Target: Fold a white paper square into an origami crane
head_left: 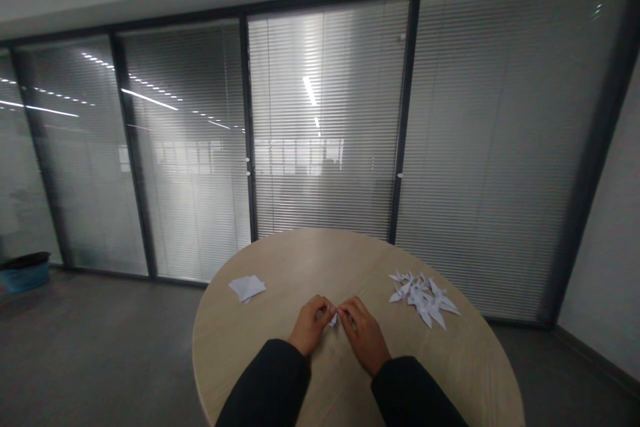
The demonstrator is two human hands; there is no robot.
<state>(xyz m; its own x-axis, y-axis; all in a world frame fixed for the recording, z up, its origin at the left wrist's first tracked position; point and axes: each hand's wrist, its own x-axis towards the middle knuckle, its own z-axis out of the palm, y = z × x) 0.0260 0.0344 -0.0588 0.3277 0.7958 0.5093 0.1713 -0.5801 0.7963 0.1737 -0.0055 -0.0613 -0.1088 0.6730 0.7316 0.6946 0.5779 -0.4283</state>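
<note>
Both of my hands meet over the middle of a round wooden table point(320, 253). Between their fingertips is a small folded piece of white paper point(333, 321), mostly covered by the fingers. My left hand point(311, 324) pinches it from the left, thumb and forefinger together. From the right, my right hand point(362, 332) pinches it in the same way. To the left lies a small stack of white paper sheets point(247, 287). A pile of folded white paper cranes point(423, 295) rests on the right side of the table.
Behind the table runs a glass partition with blinds point(325, 113) and dark frames, close to the far table edge. A blue tub point(25, 273) with a dark top stands on the grey floor point(115, 340) at far left. A white wall point(605, 260) rises at right.
</note>
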